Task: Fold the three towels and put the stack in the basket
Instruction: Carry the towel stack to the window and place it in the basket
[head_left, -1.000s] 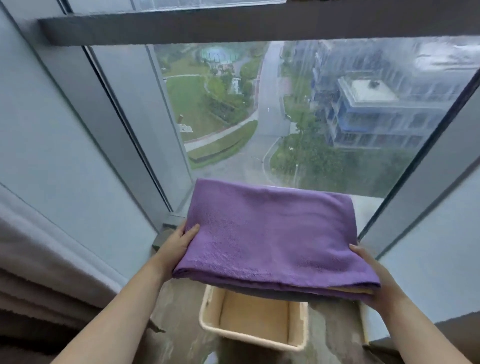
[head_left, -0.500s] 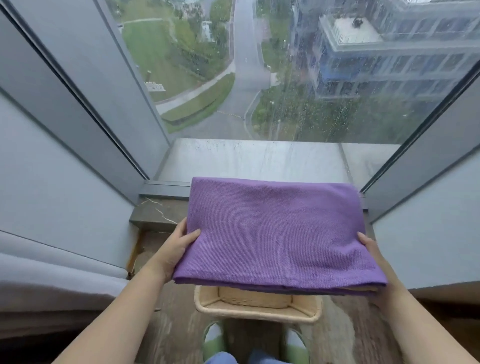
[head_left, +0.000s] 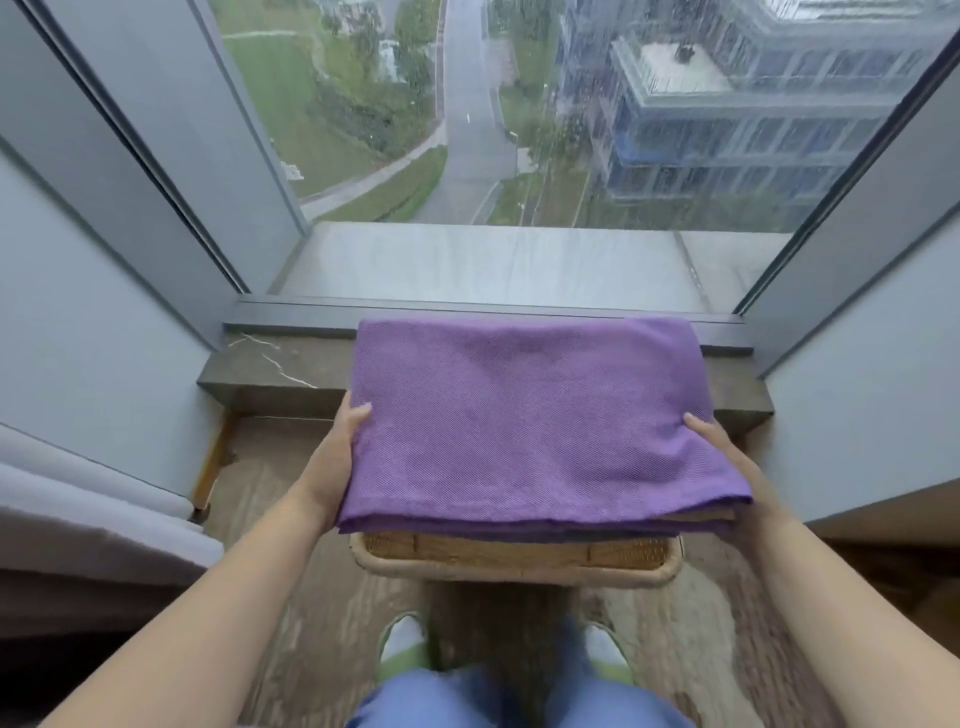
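A stack of folded towels (head_left: 524, 421) hangs in the air, its purple towel on top; a grey edge and a tan edge peek out beneath at the front right. My left hand (head_left: 337, 452) grips the stack's left side, thumb on top. My right hand (head_left: 727, 457) grips its right side the same way. Directly below sits a woven basket (head_left: 519, 569) on the floor; only its near rim and part of its inside show, the rest hidden by the towels.
A dark stone sill (head_left: 270, 369) and a large window (head_left: 519, 130) lie just beyond the basket. Grey walls stand close on both sides. A curtain (head_left: 78, 509) bunches at the left. My feet in green slippers (head_left: 405, 644) stand just behind the basket.
The view has tipped downward and my legs and feet have come into sight. The towel stack has dropped lower, closer to the basket, with both hands holding it as before.
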